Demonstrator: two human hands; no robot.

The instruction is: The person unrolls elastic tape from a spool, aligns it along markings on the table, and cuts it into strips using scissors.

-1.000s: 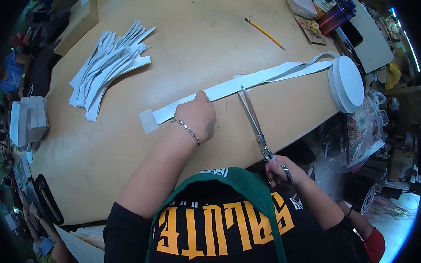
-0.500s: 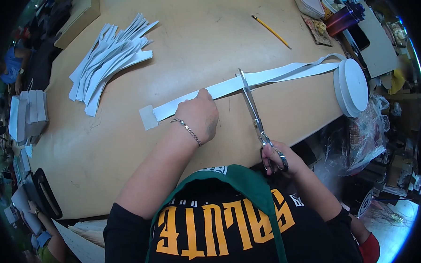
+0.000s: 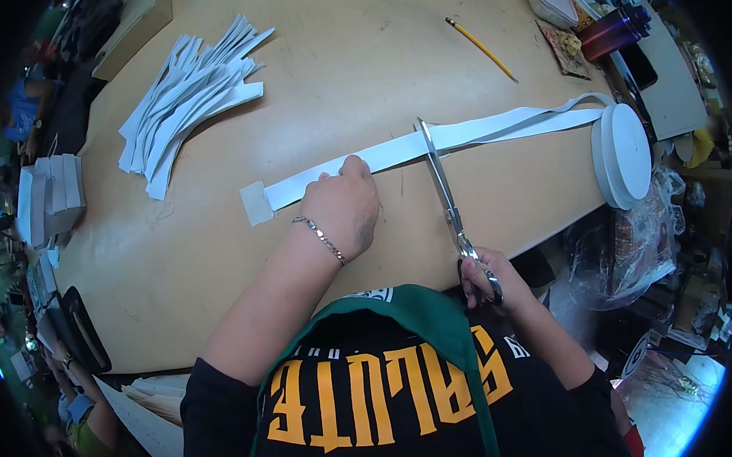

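Note:
A flat white elastic band [image 3: 398, 151] runs across the table from a white roll [image 3: 631, 154] on the right. My left hand [image 3: 342, 211], wearing a chain bracelet, has its fingers curled and pressed onto the band near its left end. That end lies beside a pale square patch [image 3: 257, 204] on the table. My right hand [image 3: 498, 285] grips metal scissors [image 3: 445, 185] by the handles. Their blades cross the band to the right of my left hand; whether the band is severed there I cannot tell.
A heap of cut white strips [image 3: 183, 114] lies at the left. Farther back is a yellow pencil [image 3: 482, 50]. A purple tumbler [image 3: 611, 35] and a phone [image 3: 638, 66] are at the back right. Cardboard boxes [image 3: 53, 198] stand beyond the table's left edge.
The view has shifted slightly, so the roll and pencil appear farther right. Both hands keep nearly the same places, with the scissors still across the band.

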